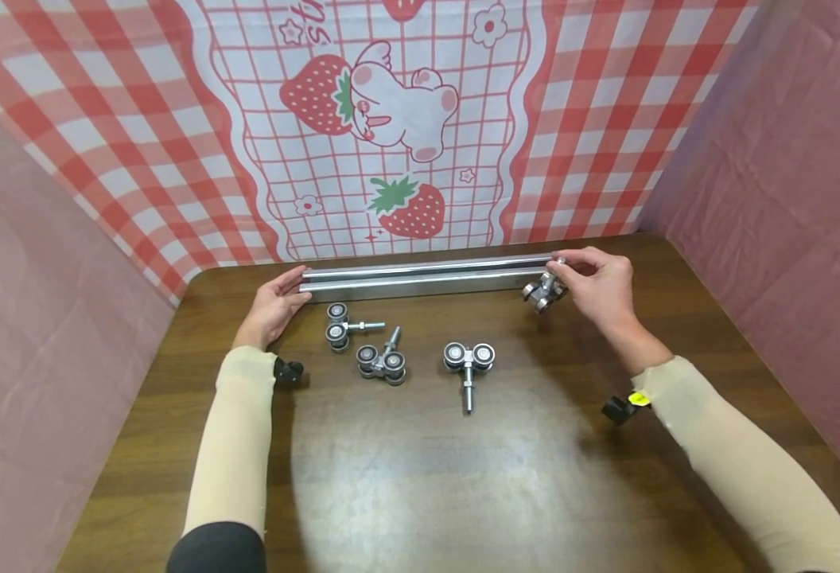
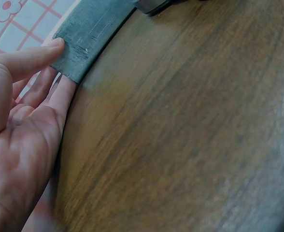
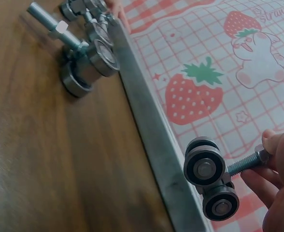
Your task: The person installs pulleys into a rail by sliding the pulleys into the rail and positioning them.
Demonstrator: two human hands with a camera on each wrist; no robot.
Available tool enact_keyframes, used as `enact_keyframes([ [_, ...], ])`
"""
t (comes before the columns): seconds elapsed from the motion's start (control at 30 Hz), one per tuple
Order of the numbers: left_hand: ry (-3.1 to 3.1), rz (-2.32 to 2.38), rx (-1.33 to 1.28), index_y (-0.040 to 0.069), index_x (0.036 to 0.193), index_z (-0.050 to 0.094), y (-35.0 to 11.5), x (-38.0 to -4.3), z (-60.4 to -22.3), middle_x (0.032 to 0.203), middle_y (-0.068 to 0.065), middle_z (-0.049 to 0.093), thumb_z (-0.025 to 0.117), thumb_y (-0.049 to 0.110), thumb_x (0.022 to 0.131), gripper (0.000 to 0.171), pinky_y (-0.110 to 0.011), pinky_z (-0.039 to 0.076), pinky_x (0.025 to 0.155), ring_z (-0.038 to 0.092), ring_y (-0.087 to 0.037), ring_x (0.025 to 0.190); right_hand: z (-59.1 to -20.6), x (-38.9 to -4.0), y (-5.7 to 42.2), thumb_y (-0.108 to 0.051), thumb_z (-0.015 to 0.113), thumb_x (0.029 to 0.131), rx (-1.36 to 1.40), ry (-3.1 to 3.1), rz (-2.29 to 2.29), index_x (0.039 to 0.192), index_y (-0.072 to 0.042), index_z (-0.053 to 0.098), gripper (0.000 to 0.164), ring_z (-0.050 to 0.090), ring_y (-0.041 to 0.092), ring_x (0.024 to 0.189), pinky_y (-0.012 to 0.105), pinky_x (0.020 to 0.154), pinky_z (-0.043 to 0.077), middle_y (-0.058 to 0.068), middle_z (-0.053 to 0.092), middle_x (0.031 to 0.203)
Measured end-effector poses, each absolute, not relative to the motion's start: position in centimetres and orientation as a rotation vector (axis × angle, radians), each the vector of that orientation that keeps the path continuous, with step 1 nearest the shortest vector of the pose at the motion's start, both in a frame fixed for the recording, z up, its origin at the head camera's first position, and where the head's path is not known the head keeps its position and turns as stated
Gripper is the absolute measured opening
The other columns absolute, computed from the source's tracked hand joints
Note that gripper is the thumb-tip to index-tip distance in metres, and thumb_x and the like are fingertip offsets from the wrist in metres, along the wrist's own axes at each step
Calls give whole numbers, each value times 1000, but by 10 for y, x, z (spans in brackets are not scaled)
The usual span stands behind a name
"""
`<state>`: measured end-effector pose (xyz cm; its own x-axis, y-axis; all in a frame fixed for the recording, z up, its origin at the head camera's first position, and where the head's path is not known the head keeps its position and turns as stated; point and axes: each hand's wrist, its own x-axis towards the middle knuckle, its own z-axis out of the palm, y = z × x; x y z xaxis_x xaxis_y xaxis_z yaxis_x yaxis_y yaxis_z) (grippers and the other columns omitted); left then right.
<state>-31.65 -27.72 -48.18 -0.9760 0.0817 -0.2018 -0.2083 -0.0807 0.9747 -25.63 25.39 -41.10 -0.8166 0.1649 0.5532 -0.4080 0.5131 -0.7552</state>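
A long silver metal rail [image 1: 420, 286] with a slot along its top lies near the back of the table. My left hand [image 1: 268, 310] grips its left end, the thumb [image 2: 55, 48] on the front face and other fingers behind and beneath the end. By the rail's right end, my right hand [image 1: 601, 290] pinches the threaded bolt [image 3: 246, 163] of a roller trolley [image 3: 205, 166] between thumb and fingers. Its paired black-and-silver wheels point away from the fingers and overlap the rail in the right wrist view.
Three more roller trolleys lie in front of the rail: one at left [image 1: 337, 328], one beside it [image 1: 382, 363] and one near the middle [image 1: 468, 360]. Behind the brown wooden table [image 1: 391, 477] hangs a strawberry-print cloth [image 1: 477, 207]. Pink cloth [image 1: 778, 207] hangs at both sides.
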Motion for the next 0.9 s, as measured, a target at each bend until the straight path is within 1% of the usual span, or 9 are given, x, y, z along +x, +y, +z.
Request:
enact_keyframes([
  [0.13,1981,2175,-148,7,178,27,-277,-316,-482,190,-16,20,53,-14,111,75,-14,51,124,22,-28,178,-403,-261,261,-3,93,92,163,-2183,1310,104,7,87,17,62,-20,75,-1,66,49,-30,77,85],
  [0.2,1978,2180,-146,7,178,27,-277,-316,-482,190,-16,20,53,-14,110,76,-14,51,124,22,-28,178,-399,-263,264,-5,92,93,139,-2190,1317,105,7,87,18,62,-20,73,-1,65,49,-42,68,83],
  [0.23,1978,2181,-145,7,178,27,-277,-316,-482,190,-16,20,53,-15,110,76,-14,52,124,22,-28,178,-397,-264,266,-6,92,93,127,-2193,1317,106,6,87,19,61,-20,72,-2,65,49,-44,67,81],
  [0.33,1978,2186,-140,6,178,26,-277,-317,-483,190,-17,21,52,-15,110,75,-12,53,121,22,-28,178,-391,-266,270,-9,92,94,107,-2201,1311,109,5,88,20,62,-20,72,-1,65,50,-47,65,79],
  [0.43,1975,2189,-136,5,178,26,-276,-317,-483,190,-17,21,51,-16,110,75,-11,53,121,22,-29,178,-388,-269,276,-10,92,94,83,-2212,1275,110,4,88,21,61,-21,74,0,67,48,-49,64,78],
  [0.57,1978,2178,-134,6,178,26,-276,-317,-484,190,-16,20,52,-15,110,76,-16,49,127,20,-28,178,-384,-273,283,-13,90,97,38,-2222,1295,114,6,86,26,62,-22,68,-1,64,52,-50,63,75],
  [0.67,1989,2164,-136,6,178,26,-276,-318,-484,190,-15,19,52,-14,111,75,-23,44,134,19,-27,179,-381,-276,288,-15,88,99,-7,-2225,1349,117,9,84,30,65,-20,62,0,62,56,-48,64,73],
  [0.73,2001,2155,-137,6,178,27,-276,-319,-484,190,-15,20,52,-13,111,74,-24,42,136,20,-27,178,-379,-279,291,-16,87,99,-39,-2218,1378,120,10,83,33,65,-18,60,1,61,57,-47,65,72],
  [0.9,1991,2165,-139,7,178,26,-277,-318,-483,190,-16,19,52,-14,111,75,-19,47,130,20,-27,178,-383,-289,298,-11,87,98,-105,-2182,1442,122,12,82,33,66,-16,58,1,59,57,-42,66,69],
])
